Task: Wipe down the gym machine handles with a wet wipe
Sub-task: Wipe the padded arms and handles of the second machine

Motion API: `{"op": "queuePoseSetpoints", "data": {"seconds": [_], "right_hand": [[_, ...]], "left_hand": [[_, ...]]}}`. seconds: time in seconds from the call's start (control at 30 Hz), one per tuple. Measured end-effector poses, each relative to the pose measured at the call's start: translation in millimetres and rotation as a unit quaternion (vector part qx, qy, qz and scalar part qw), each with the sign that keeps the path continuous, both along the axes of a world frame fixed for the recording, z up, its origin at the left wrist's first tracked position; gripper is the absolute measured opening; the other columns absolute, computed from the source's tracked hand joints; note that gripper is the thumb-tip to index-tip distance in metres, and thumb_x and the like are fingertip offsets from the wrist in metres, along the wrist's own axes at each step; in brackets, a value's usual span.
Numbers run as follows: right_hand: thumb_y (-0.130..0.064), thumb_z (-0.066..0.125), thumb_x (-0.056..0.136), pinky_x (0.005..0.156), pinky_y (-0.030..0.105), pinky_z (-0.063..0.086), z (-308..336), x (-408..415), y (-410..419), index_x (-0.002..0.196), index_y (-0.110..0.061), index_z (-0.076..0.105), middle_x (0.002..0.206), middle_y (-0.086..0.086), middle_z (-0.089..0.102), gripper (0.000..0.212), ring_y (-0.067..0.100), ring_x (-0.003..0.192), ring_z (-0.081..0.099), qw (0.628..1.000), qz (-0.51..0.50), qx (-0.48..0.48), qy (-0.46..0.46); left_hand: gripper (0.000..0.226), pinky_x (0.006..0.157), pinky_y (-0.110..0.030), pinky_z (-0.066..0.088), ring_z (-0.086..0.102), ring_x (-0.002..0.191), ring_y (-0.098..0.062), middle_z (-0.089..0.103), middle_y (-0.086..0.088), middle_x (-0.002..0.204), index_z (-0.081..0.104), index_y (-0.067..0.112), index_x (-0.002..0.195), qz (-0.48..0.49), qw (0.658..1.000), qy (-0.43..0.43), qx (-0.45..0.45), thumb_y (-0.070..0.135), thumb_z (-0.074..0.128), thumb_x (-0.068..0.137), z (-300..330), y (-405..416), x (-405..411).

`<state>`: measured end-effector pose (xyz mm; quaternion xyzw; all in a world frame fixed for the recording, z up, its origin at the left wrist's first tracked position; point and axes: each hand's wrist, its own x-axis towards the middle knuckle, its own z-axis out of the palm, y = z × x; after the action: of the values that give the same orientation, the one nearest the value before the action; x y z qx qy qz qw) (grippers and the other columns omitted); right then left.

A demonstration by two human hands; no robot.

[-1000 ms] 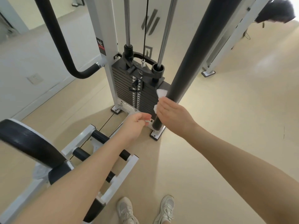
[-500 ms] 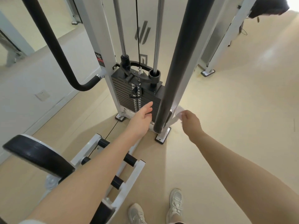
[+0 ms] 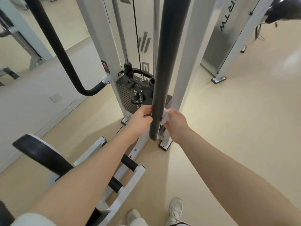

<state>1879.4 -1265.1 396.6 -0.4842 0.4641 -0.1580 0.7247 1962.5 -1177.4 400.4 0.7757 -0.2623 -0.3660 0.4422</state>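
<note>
A long black padded handle hangs straight down the middle of the view, its lower end near floor level. My right hand grips a crumpled white wet wipe and holds it against the handle's right side near the bottom. My left hand touches the handle's left side at the same height, fingers reaching round it. A second black curved handle bends away at the left.
The weight stack with guide rods and cable sits behind the handle, between white frame posts. A black seat pad and white foot frame with black rollers lie at lower left. Another machine frame stands at right.
My right hand, which had come off the handle and swung out to the right, has returned with the wipe to the handle's lower end. My left hand has moved up to touch the handle.
</note>
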Motion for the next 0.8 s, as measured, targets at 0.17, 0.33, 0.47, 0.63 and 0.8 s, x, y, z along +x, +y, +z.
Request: {"op": "queuePoseSetpoints", "data": {"seconds": [0.17, 0.33, 0.47, 0.63, 0.8], "right_hand": [[0.002, 0.041, 0.088, 0.068, 0.027, 0.046, 10, 3, -7, 0.078, -0.012, 0.056, 0.076, 0.004, 0.052, 0.022, 0.019, 0.076, 0.051, 0.997, -0.048, 0.001, -0.062], [-0.037, 0.045, 0.094, 0.078, 0.032, 0.043, -42, 3, 7, 0.103, -0.019, 0.054, 0.093, 0.002, 0.055, 0.022, 0.019, 0.091, 0.053, 0.999, 0.009, -0.04, -0.015], [-0.036, 0.05, 0.09, 0.07, 0.032, 0.037, -94, 11, 15, 0.082, -0.014, 0.053, 0.076, 0.004, 0.052, 0.023, 0.02, 0.074, 0.048, 0.997, 0.028, -0.012, 0.075], [-0.013, 0.047, 0.092, 0.087, 0.032, 0.046, -106, 12, 7, 0.108, -0.008, 0.055, 0.096, 0.008, 0.063, 0.019, 0.023, 0.097, 0.058, 0.995, -0.083, 0.046, -0.04], [-0.021, 0.041, 0.095, 0.077, 0.031, 0.04, -125, 7, 29, 0.105, -0.015, 0.049, 0.102, 0.011, 0.057, 0.014, 0.021, 0.089, 0.05, 0.995, -0.034, 0.009, 0.09]], "left_hand": [[0.041, 0.108, -0.042, 0.036, 0.05, 0.122, -0.018, 0.055, 0.001, 0.129, 0.048, 0.017, 0.13, -0.008, 1.0, -0.004, 0.013, 0.001, 0.041, 0.092, -1, 1, 2], [0.053, 0.112, -0.037, 0.03, 0.047, 0.123, -0.008, 0.052, 0.004, 0.134, 0.045, 0.021, 0.134, 0.011, 0.999, 0.046, -0.014, -0.008, 0.035, 0.091, -25, 9, 5], [0.055, 0.101, -0.021, 0.022, 0.03, 0.137, -0.011, 0.035, 0.001, 0.148, 0.033, 0.017, 0.143, 0.001, 0.996, 0.084, 0.01, -0.003, 0.036, 0.092, -51, 16, 3], [0.057, 0.109, -0.028, 0.021, 0.032, 0.135, -0.012, 0.041, 0.005, 0.141, 0.034, 0.016, 0.142, -0.028, 0.992, 0.119, 0.009, -0.008, 0.037, 0.09, -74, 15, 3], [0.057, 0.113, -0.035, 0.021, 0.037, 0.131, -0.006, 0.049, 0.012, 0.135, 0.044, 0.027, 0.136, -0.035, 0.991, 0.131, -0.002, -0.005, 0.033, 0.09, -85, 20, 6]]}}
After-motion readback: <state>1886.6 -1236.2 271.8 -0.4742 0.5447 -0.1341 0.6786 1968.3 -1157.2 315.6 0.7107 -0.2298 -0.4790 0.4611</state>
